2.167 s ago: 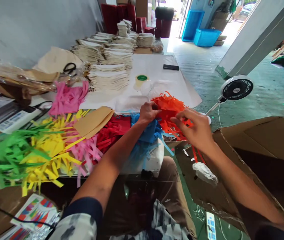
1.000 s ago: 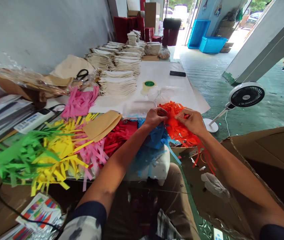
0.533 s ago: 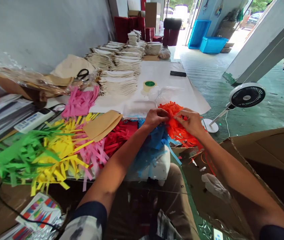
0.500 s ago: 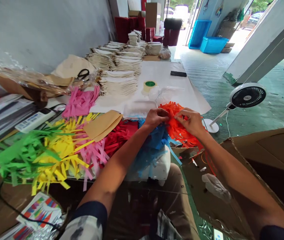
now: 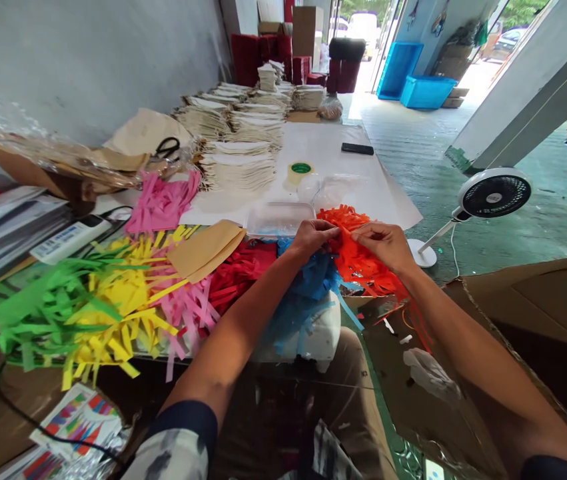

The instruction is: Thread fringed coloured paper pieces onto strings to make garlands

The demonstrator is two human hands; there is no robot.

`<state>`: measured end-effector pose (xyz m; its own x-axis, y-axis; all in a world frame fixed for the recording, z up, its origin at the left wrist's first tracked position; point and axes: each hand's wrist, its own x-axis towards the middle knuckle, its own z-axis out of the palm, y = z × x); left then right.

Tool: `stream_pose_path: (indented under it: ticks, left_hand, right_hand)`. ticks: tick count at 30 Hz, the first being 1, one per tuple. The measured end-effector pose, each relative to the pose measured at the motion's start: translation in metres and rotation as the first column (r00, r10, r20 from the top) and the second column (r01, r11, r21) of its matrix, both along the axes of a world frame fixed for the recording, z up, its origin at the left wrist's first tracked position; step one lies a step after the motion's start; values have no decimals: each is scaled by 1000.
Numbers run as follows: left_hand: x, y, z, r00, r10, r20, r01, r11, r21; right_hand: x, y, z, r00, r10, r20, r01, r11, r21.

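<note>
A heap of orange fringed paper [image 5: 368, 270] lies at the table's right front edge. My left hand [image 5: 314, 237] is closed in a pinch at its left side. Just to the right, my right hand [image 5: 386, 245] pinches at the same orange paper, thumb and forefinger together. The fingertips of both hands are a short gap apart; the exact strip between them is too small to make out. Blue fringed paper [image 5: 308, 287] lies below my left hand, and red fringed paper [image 5: 240, 273] is left of it. A clear plastic tray [image 5: 278, 217] sits just behind my left hand.
Pink [image 5: 188, 310], yellow [image 5: 123, 287] and green fringed paper [image 5: 43, 300] spread leftward. Brown paper pieces [image 5: 208, 250] lie on top. Farther back are stacked pale bundles [image 5: 238, 163], a tape roll [image 5: 300, 172] and a phone [image 5: 357, 148]. A fan [image 5: 496, 193] and cardboard box [image 5: 528, 293] stand right.
My right hand has shifted slightly to the right, its fingers still pinched at the orange paper. My left hand stays almost in place.
</note>
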<state>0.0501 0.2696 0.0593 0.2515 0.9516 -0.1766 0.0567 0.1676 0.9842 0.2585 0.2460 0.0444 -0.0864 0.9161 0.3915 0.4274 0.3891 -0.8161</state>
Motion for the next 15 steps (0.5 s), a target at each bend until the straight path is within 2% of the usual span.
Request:
stream_pose_path:
  ticks: [6,12,15]
  left_hand:
    - [1,3,0,996,76,-38,-77,997,-23]
    - [6,-3,3,993,-23,-115,31,997,73]
    - [7,-5,2,987,-7,-160,27,992,121]
  right_hand:
    - [-1,1,0,993,-66,-95,60,996,-64]
    - [-10,0,2,991,-73,-111,63,994,-86]
    - [-12,2,0,987,-92,-130,81,993,-89]
